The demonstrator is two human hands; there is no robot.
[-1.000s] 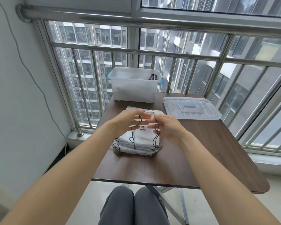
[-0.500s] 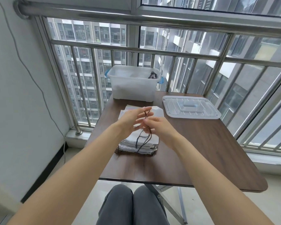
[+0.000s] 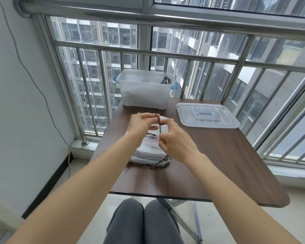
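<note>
- A seated person works a dark cord (image 3: 158, 120) between 2 bare hands, just above a stack of white cloth bags (image 3: 148, 150) on the brown table (image 3: 218, 164).
- The left hand (image 3: 141, 125) pinches the cord's upper loop between thumb and fingertips. The right hand (image 3: 174, 140) pinches it a little lower, fingers curled — a grip that likely holds the strand taut for winding or knotting.
- The cord trails down behind the right hand to the stack's near corner, where more dark loops spill onto the wood.
- The hands hover over the stack rather than the bare table, probably to keep the cord's bag square with those beneath.
- A clear plastic bin (image 3: 144, 92) stands open at the table's far edge, with dark cords (image 3: 166, 80) showing inside — its lid (image 3: 206, 114) lies flat to the right, well apart from the hands, so the bin looks ready to receive.
</note>
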